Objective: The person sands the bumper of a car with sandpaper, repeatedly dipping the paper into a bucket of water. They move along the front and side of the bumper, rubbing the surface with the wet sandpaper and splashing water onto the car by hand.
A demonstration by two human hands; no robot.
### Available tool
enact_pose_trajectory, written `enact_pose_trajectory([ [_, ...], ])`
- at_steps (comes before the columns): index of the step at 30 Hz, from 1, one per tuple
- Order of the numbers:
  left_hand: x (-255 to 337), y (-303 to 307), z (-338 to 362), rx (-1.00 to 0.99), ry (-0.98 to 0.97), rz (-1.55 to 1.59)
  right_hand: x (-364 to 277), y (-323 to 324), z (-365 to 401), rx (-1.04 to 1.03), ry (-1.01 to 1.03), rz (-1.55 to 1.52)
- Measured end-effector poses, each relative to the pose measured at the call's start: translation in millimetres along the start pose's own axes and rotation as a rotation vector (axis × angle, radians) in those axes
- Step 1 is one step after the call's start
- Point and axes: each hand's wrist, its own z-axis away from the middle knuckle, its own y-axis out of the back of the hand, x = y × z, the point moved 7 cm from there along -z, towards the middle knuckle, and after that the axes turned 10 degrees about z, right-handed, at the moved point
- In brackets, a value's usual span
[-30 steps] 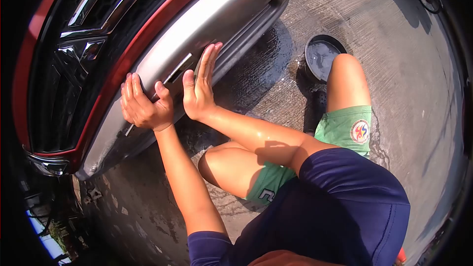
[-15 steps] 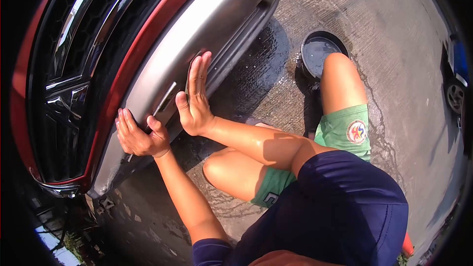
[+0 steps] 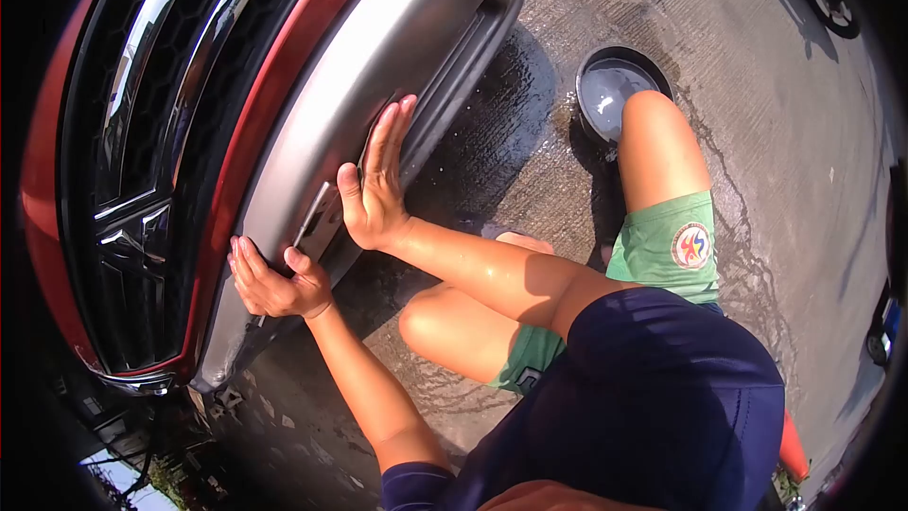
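My left hand [image 3: 276, 281] presses against the lower end of the silver-grey bumper [image 3: 326, 85], its fingers together and stretched out, the thumb apart. Higher along the bumper, my right hand [image 3: 380, 180] rests with its fingers extended and thumb spread. Between the hands a thin, shiny strip [image 3: 314, 213] edges a dark recess in the bumper. What lies beneath both palms is hidden. Red bodywork [image 3: 248, 123] and a black grille [image 3: 151, 308] with chrome bars border the bumper on the left.
A round black basin [image 3: 605, 95] of water stands on the partly wet concrete [image 3: 776, 180], beside my bent knee. At the lower right is an orange cone [image 3: 793, 449]. A dark wheel [image 3: 830, 2] shows at the upper right.
The view has shifted and turned slightly, so the car, basin and surroundings sit differently in it. Both hands remain against the bumper in nearly the same pose.
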Motion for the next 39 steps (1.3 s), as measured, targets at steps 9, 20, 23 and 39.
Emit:
enact_pose_trajectory([
  [9,-0.6,-1.1,1.7,0.055,0.034,0.024,85.5,94.0,-191.4,0.152,-0.097,0.167],
  [20,-2.3,-5.3,4.6,0.044,0.035,0.016,55.2,64.2,-122.0,0.104,0.184,0.175],
  [23,-1.4,-4.1,5.5,0.026,0.052,-0.019,37.8,60.2,-119.3,0.08,0.236,0.171],
  [39,5.3,-2.2,-1.3,-0.215,0.112,0.003,12.9,27.7,-56.3,-0.001,0.718,0.519],
])
